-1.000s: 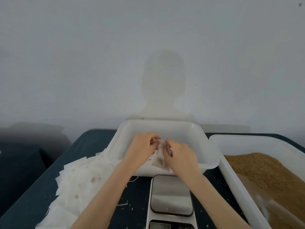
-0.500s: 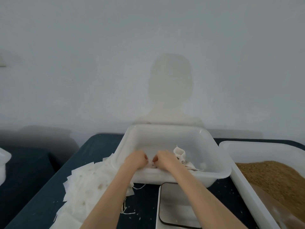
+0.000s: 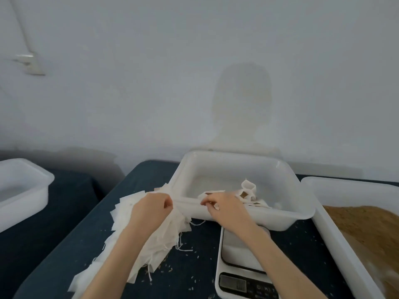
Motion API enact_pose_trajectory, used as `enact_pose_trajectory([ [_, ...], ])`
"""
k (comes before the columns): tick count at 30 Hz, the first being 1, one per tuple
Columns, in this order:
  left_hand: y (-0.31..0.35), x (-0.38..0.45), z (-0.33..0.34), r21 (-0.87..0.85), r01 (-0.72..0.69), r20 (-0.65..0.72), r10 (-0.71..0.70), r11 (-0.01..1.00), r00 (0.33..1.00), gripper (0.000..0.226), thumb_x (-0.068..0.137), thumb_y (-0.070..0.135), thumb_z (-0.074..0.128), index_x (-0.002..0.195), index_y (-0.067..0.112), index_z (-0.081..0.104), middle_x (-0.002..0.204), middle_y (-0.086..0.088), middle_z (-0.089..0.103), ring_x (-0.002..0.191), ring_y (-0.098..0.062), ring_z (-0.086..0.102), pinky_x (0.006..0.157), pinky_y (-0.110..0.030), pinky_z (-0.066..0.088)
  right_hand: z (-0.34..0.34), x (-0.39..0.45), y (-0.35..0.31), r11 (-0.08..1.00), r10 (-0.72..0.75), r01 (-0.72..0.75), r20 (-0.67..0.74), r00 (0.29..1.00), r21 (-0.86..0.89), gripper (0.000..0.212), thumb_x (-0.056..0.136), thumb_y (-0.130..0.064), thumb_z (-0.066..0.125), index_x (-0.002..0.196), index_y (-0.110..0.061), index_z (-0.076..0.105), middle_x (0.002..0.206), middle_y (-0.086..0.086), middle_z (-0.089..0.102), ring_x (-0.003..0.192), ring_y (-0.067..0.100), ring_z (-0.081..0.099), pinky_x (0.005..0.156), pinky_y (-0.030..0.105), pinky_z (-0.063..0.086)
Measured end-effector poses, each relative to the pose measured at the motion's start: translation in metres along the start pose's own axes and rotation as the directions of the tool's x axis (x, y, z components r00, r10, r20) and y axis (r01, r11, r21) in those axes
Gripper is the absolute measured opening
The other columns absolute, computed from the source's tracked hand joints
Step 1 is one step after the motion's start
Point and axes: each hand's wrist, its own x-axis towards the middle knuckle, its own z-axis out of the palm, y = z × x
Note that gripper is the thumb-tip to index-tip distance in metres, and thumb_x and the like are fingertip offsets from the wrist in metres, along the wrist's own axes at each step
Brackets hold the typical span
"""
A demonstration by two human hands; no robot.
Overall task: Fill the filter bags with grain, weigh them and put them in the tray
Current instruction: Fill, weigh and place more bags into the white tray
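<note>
A white tray (image 3: 280, 220) stands in the middle of the table and holds a few filled filter bags (image 3: 248, 190) near its front right. My right hand (image 3: 223, 209) rests at the tray's near rim with its fingers curled in, and I see nothing in it. My left hand (image 3: 151, 209) hovers over the pile of empty filter bags (image 3: 126, 209) left of the tray, its fingers closed in a loose fist. A kitchen scale (image 3: 239, 255) lies under my right forearm with its plate bare. Brown grain (image 3: 367, 229) fills a large white bin (image 3: 345, 184) at the right.
Another white tub (image 3: 26, 190) sits on a separate dark surface at far left. Loose grains and threads are scattered on the dark blue table (image 3: 194, 268) between the pile and the scale. A plain wall rises right behind the tray.
A second ago both hands held a bag over the tray. That bag now lies in the tray; my left hand has moved left over the pile and my right hand has drawn back to the rim.
</note>
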Motion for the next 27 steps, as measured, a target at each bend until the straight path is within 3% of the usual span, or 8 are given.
enact_pose_trajectory([
  [3,-0.023,-0.01,0.021,0.187,-0.019,0.079,0.005,0.982,0.997,0.031,0.089,0.039,0.058,0.118,0.029,0.058,0.119,0.01,0.056,0.112,-0.014,0.05,0.085,-0.029,0.044,0.017,-0.022,-0.014,1.0,-0.007,0.007,0.002,1.0,-0.002,0.025,0.093,-0.024,0.05,0.101,-0.031,0.073,0.102,-0.015,0.07,0.09,0.004,0.062,0.085,0.024,0.049],
  [6,-0.032,-0.016,0.039,0.268,-0.065,0.079,0.046,0.961,0.996,0.031,0.09,0.035,0.057,0.119,0.027,0.058,0.12,0.009,0.055,0.11,-0.014,0.048,0.076,-0.026,0.039,0.033,-0.037,-0.021,1.0,0.01,-0.01,0.009,1.0,0.015,0.025,0.093,-0.025,0.049,0.101,-0.03,0.072,0.098,-0.014,0.071,0.086,0.004,0.062,0.08,0.022,0.049],
  [12,-0.04,-0.023,0.042,0.144,-0.135,-0.128,0.154,0.98,0.98,0.028,0.099,0.036,0.044,0.115,0.035,0.067,0.121,0.019,0.063,0.109,-0.01,0.051,0.087,-0.024,0.04,0.055,-0.054,-0.028,0.992,0.074,-0.083,0.099,0.992,0.092,0.026,0.094,-0.027,0.048,0.104,-0.034,0.071,0.098,-0.015,0.07,0.081,0.003,0.061,0.077,0.023,0.051],
  [17,-0.027,-0.043,0.025,-0.065,-0.243,-0.346,0.207,0.968,0.915,0.018,0.094,0.022,0.06,0.104,0.023,0.074,0.106,0.014,0.071,0.1,-0.014,0.058,0.084,-0.02,0.038,0.057,-0.053,-0.038,0.935,0.129,-0.139,0.054,0.99,0.327,0.021,0.095,-0.037,0.054,0.107,-0.033,0.071,0.084,-0.023,0.067,0.075,-0.006,0.059,0.07,0.012,0.045],
  [19,-0.015,-0.053,0.018,-0.047,-0.328,-0.409,0.282,0.943,0.868,0.013,0.088,0.018,0.067,0.097,0.018,0.076,0.098,0.011,0.073,0.091,-0.017,0.063,0.078,-0.025,0.045,0.052,-0.05,-0.046,0.869,0.146,-0.144,0.033,0.989,0.473,0.02,0.095,-0.037,0.054,0.098,-0.031,0.073,0.08,-0.02,0.068,0.074,-0.006,0.06,0.07,0.016,0.047],
  [23,0.007,-0.07,0.011,-0.023,-0.431,-0.414,0.384,0.902,0.825,0.019,0.089,0.03,0.06,0.096,0.02,0.076,0.097,0.013,0.072,0.088,-0.015,0.064,0.071,-0.032,0.054,0.039,-0.049,-0.058,0.769,0.162,-0.114,-0.019,0.987,0.63,0.033,0.097,-0.034,0.052,0.069,-0.03,0.068,0.068,-0.005,0.066,0.062,0.003,0.053,0.065,0.026,0.046],
  [25,0.014,-0.073,0.015,-0.001,-0.457,-0.412,0.416,0.889,0.81,0.013,0.085,0.022,0.071,0.097,0.018,0.076,0.097,0.011,0.073,0.088,-0.016,0.065,0.069,-0.033,0.055,0.034,-0.05,-0.057,0.777,0.17,-0.117,-0.028,0.985,0.619,0.035,0.097,-0.03,0.054,0.064,-0.03,0.065,0.061,-0.007,0.062,0.061,0.002,0.054,0.064,0.025,0.046],
  [27,0.02,-0.075,0.019,0.047,-0.457,-0.41,0.434,0.888,0.802,0.022,0.074,0.016,0.082,0.095,0.015,0.077,0.095,0.008,0.074,0.085,-0.018,0.068,0.066,-0.03,0.056,0.031,-0.051,-0.053,0.773,0.208,-0.16,-0.007,0.978,0.613,0.033,0.095,-0.02,0.054,0.065,-0.016,0.067,0.066,0.003,0.067,0.066,0.008,0.059,0.069,0.033,0.049],
])
